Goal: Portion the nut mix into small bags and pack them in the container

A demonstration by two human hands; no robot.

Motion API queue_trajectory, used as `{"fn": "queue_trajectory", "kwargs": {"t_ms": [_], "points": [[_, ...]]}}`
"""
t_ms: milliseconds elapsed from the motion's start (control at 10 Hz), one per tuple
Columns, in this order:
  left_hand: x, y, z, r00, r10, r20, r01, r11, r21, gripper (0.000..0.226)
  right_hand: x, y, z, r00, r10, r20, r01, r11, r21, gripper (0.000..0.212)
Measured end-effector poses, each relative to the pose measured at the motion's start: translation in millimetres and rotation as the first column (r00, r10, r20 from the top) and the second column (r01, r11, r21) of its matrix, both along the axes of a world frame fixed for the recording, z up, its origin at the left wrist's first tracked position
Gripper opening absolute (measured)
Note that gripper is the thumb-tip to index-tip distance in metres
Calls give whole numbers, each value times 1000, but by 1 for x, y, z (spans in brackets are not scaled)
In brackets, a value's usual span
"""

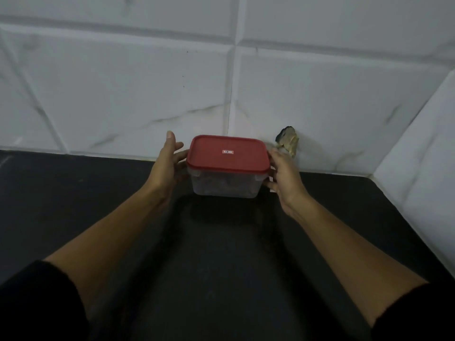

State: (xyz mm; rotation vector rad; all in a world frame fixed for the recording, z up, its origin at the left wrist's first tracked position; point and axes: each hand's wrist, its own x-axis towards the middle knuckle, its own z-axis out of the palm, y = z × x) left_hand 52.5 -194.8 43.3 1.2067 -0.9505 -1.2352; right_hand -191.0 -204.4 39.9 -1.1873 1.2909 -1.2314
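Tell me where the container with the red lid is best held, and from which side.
Best take the container by its two short clear walls, just under the red lid, one hand from each side. It is upright and wide, and the lid's rim overhangs the walls like a ledge. The left hand and right hand are placed so.

Dim light falls on a black countertop (221, 267) set against a white marble-veined tiled wall (123, 82).

One clear container (226, 187), one red lid (227, 153), two hands, left hand (167, 163) at 9 o'clock, right hand (283, 178) at 3 o'clock, one black counter (221, 262), one wall chip (288, 141) at 2 o'clock.
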Motion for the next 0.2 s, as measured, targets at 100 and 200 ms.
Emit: {"fn": "queue_trajectory", "kwargs": {"t_ms": [100,200], "points": [[0,-6,5,999,-21,36,20,999,27,72,0,-3,5,1000,-1,-12,1,999,37,34],[5,-9,19,994,-53,92,45,995,91,74,-4,-9,17,996,8,-86,0,996,89,36]]}}
